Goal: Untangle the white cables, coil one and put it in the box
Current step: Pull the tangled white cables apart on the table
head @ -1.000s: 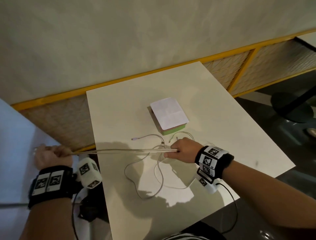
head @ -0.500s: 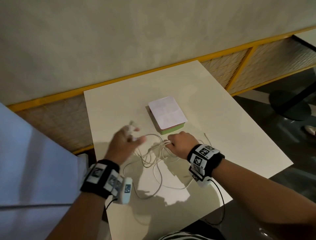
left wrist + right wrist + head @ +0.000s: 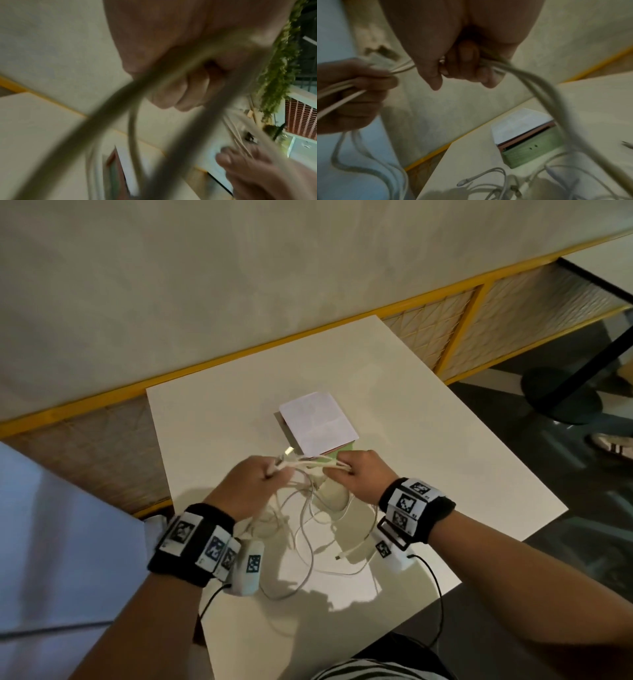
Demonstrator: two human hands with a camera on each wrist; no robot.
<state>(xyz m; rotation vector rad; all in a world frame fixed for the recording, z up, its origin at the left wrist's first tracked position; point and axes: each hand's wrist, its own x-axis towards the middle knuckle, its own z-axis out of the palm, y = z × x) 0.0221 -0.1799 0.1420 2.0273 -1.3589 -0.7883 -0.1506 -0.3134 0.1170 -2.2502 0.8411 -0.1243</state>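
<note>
Both hands are lifted above the white table (image 3: pixel 428 446), a short span of white cables (image 3: pixel 308 465) stretched between them. My left hand (image 3: pixel 251 484) grips several strands (image 3: pixel 154 81) in a fist, a plug end sticking out near its thumb. My right hand (image 3: pixel 356 474) pinches the same bundle (image 3: pixel 513 70) between thumb and curled fingers. Loose loops (image 3: pixel 308 529) hang down from the hands to the tabletop, and a free connector (image 3: pixel 464 180) lies there. The green box (image 3: pixel 339 447), with a white lid or card (image 3: pixel 317 422) on top, stands just beyond the hands.
The table's left edge (image 3: pixel 164 474) runs beside a yellow-framed wicker panel (image 3: pixel 513 316) and a pale wall. A black table base (image 3: pixel 561 395) and a shoe (image 3: pixel 613 445) are on the dark floor at right. A pale blue surface (image 3: pixel 68 542) fills the left.
My left hand, far out to the left with taut strands a second ago, has swung in beside the right hand. Both hands have risen, and the cables now hang in slack loops.
</note>
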